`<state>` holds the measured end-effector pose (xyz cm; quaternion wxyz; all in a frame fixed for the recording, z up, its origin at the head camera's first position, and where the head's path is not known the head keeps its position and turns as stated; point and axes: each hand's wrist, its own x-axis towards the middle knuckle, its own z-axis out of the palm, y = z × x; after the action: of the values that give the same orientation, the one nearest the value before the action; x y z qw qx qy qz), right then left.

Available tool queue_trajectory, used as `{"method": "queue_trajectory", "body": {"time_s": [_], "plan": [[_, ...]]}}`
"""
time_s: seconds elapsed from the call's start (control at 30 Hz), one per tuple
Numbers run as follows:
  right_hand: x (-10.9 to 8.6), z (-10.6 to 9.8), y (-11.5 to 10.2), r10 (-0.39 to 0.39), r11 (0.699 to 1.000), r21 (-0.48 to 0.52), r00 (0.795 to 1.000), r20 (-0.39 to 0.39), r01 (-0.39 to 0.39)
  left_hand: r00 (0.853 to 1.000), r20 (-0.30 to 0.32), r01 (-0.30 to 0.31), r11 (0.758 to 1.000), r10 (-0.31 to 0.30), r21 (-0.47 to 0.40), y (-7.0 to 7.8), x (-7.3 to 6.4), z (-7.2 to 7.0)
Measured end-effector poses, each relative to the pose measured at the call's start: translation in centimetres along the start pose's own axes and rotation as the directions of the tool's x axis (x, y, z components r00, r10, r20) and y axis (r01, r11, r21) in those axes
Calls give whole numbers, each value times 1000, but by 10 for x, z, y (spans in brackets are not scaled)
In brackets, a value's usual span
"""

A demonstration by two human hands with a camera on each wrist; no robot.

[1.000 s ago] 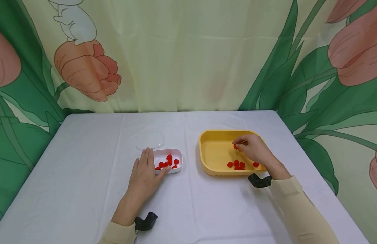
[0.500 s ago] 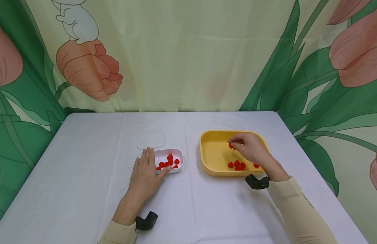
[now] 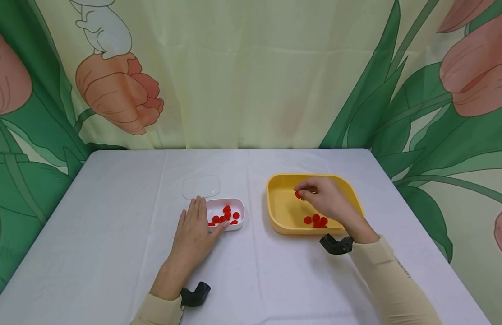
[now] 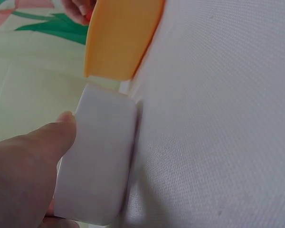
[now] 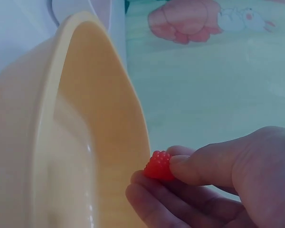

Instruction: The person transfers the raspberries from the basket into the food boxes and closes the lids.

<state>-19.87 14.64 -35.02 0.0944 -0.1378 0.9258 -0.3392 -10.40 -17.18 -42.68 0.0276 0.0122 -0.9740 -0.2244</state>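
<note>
A small red raspberry (image 5: 157,165) with a bumpy surface is pinched between the thumb and fingers of my right hand (image 3: 323,196). That hand is over the yellow tray (image 3: 277,198), where several more red raspberries (image 3: 316,220) lie near the front wall. My left hand (image 3: 191,239) rests at the left end of a small white box (image 3: 239,222), its fingers straight. The left thumb (image 4: 61,135) touches the rim of the box in the left wrist view. Several red pieces (image 3: 222,218) lie inside the box; the left hand partly hides its left end.
A clear, flat lid (image 3: 201,186) lies on the white-clothed table (image 3: 112,216) just behind the white box. Behind the table's back edge hangs a curtain (image 3: 242,81) printed with tulips and a rabbit. Each wrist carries a black camera mount (image 3: 195,294).
My right hand has moved left across the yellow tray with the raspberry between its fingers. The left hand and the white box have stayed in place.
</note>
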Motion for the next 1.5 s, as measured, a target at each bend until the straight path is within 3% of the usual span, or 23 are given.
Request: {"method": "queue_trajectory", "body": {"time_s": [0.63, 0.97, 1.5], "plan": [[7, 23, -23, -102, 988, 120, 995, 7, 100, 1000, 27, -7, 1000, 7, -8, 0, 0, -2], [10, 38, -42, -156, 974, 167, 988, -6, 155, 1000, 2, 0, 1000, 0, -15, 1, -1, -1], [14, 71, -75, -198, 958, 225, 977, 75, 176, 1000, 7, 2, 1000, -2, 9, 0, -1, -1]]}}
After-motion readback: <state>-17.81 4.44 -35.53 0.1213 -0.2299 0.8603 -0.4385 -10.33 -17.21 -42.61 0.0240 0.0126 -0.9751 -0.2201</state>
